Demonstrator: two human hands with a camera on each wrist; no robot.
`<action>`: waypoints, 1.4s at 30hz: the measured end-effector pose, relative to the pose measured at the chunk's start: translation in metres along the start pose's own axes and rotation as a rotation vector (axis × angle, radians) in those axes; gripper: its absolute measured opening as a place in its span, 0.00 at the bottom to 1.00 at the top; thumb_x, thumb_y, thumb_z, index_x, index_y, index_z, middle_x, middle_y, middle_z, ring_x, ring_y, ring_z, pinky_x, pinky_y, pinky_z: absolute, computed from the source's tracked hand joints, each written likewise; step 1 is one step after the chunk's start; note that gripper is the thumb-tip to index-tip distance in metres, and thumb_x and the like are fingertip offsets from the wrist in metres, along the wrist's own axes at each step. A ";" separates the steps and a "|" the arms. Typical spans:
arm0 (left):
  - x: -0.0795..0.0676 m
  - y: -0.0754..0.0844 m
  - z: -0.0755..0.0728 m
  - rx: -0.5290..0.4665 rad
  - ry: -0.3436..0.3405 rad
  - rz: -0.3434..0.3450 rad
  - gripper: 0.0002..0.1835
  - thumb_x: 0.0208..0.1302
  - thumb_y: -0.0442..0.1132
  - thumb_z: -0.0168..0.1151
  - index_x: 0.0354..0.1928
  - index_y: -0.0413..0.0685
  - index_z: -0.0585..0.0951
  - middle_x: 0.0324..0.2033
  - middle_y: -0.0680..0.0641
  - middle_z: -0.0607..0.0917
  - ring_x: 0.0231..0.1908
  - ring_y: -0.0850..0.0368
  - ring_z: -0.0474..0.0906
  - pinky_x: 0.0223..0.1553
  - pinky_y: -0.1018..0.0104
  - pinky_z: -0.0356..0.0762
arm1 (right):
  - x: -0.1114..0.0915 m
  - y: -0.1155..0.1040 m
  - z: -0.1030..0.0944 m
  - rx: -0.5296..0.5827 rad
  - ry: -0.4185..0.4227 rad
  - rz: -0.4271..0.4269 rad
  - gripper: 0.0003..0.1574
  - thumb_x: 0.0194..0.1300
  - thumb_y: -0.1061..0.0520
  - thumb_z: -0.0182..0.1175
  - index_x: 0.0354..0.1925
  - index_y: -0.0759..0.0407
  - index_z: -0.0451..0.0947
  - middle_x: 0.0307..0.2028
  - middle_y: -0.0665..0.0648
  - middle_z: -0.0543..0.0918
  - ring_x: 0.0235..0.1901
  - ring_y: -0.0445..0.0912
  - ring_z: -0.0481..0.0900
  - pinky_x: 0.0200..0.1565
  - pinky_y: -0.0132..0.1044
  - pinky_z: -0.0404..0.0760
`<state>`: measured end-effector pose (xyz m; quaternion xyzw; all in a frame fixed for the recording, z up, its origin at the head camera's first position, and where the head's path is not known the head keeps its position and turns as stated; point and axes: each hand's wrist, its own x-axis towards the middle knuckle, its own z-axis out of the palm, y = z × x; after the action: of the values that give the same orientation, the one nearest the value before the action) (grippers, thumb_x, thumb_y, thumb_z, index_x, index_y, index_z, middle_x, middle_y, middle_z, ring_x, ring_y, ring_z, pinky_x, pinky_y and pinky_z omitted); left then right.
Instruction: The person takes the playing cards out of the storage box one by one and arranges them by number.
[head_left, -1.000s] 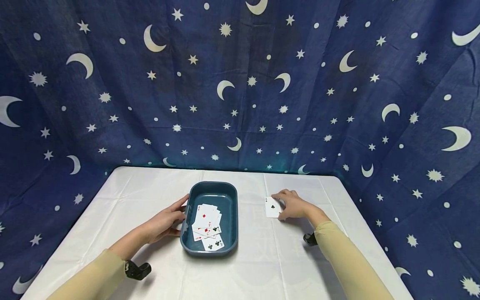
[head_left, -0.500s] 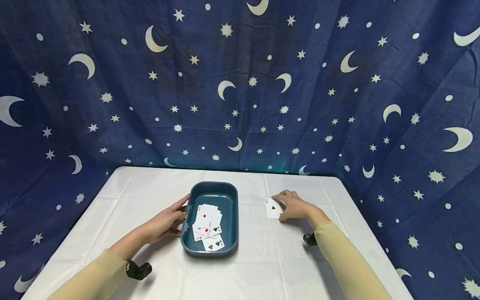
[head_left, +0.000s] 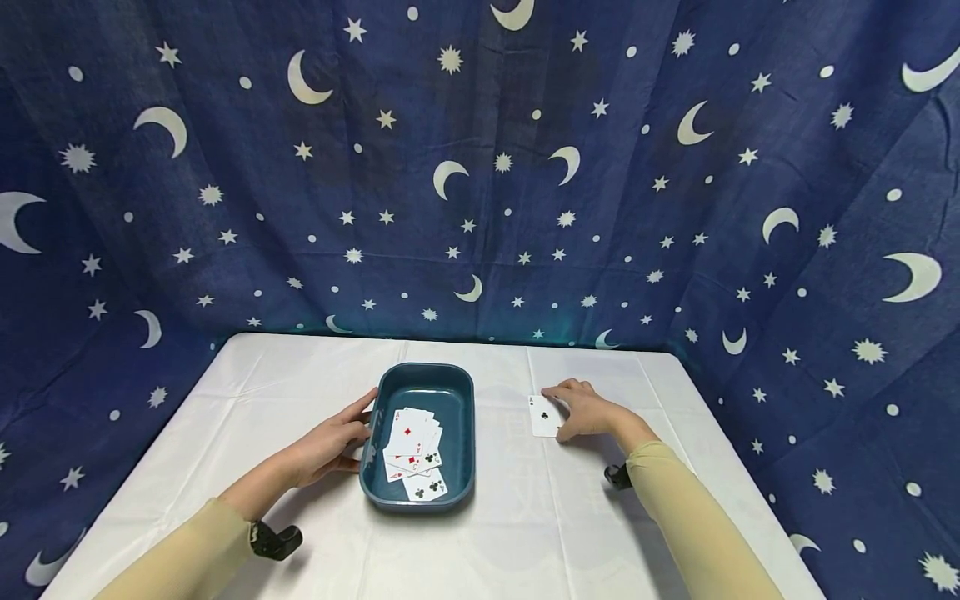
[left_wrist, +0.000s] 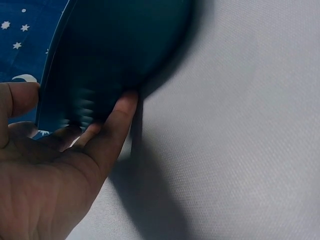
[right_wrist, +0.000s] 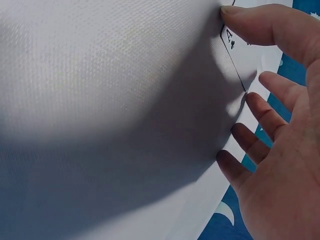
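Note:
A white playing card (head_left: 543,416), an ace of clubs, lies face up on the table to the right of the tray. My right hand (head_left: 588,410) pinches it across its width, thumb at the near edge and index finger at the far one. In the right wrist view the thumb (right_wrist: 265,22) sits on the card's corner, beside its printed A. At the left, a dark blue-green tray (head_left: 444,398) holds several overlapping cards (head_left: 410,431), with an ace of diamonds uppermost. My left hand (head_left: 326,446) touches the tray's left outer wall, fingers and thumb spread along it.
White cloth covers the table (head_left: 506,533), and a strip of it separates the tray from the single card. Behind and at both sides hangs a dark blue curtain (head_left: 487,200) printed with moons and stars. A black wrist device (head_left: 276,542) is strapped to the left forearm.

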<state>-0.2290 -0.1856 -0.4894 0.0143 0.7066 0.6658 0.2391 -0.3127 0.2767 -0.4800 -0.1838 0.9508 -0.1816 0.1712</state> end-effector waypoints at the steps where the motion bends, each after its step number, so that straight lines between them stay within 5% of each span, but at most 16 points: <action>1: 0.000 0.000 0.000 0.000 0.000 -0.001 0.43 0.71 0.34 0.50 0.83 0.67 0.48 0.78 0.36 0.54 0.52 0.43 0.77 0.43 0.50 0.82 | 0.000 0.000 -0.001 0.003 0.006 -0.001 0.60 0.46 0.54 0.77 0.76 0.53 0.64 0.69 0.62 0.65 0.66 0.60 0.59 0.63 0.63 0.65; 8: 0.001 0.000 0.000 0.006 0.005 -0.007 0.43 0.71 0.34 0.50 0.83 0.67 0.47 0.78 0.36 0.53 0.52 0.43 0.77 0.43 0.50 0.82 | 0.002 -0.011 -0.012 -0.024 0.151 -0.046 0.56 0.57 0.45 0.70 0.78 0.55 0.60 0.71 0.66 0.63 0.70 0.63 0.57 0.65 0.64 0.63; 17: 0.000 0.002 0.001 0.022 0.023 -0.011 0.43 0.71 0.34 0.50 0.83 0.67 0.48 0.78 0.36 0.54 0.52 0.42 0.77 0.43 0.50 0.82 | 0.003 -0.062 -0.026 -0.100 0.258 -0.152 0.54 0.60 0.36 0.68 0.78 0.52 0.62 0.72 0.59 0.66 0.71 0.58 0.59 0.66 0.59 0.65; 32: 0.001 0.001 0.003 0.030 0.038 -0.028 0.43 0.70 0.35 0.50 0.83 0.67 0.49 0.78 0.36 0.53 0.54 0.42 0.76 0.43 0.50 0.82 | 0.014 -0.148 -0.020 -0.267 0.184 -0.373 0.55 0.58 0.32 0.68 0.75 0.54 0.66 0.69 0.55 0.72 0.68 0.53 0.64 0.67 0.52 0.66; 42: -0.001 0.003 0.002 0.031 0.037 -0.032 0.42 0.71 0.35 0.50 0.83 0.68 0.49 0.78 0.37 0.54 0.54 0.42 0.75 0.44 0.50 0.81 | 0.027 -0.183 -0.002 -0.386 0.084 -0.386 0.56 0.57 0.28 0.67 0.76 0.52 0.67 0.69 0.52 0.71 0.69 0.50 0.64 0.68 0.47 0.65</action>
<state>-0.2287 -0.1832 -0.4860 -0.0056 0.7211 0.6512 0.2367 -0.2846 0.1071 -0.4105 -0.3833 0.9213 -0.0336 0.0556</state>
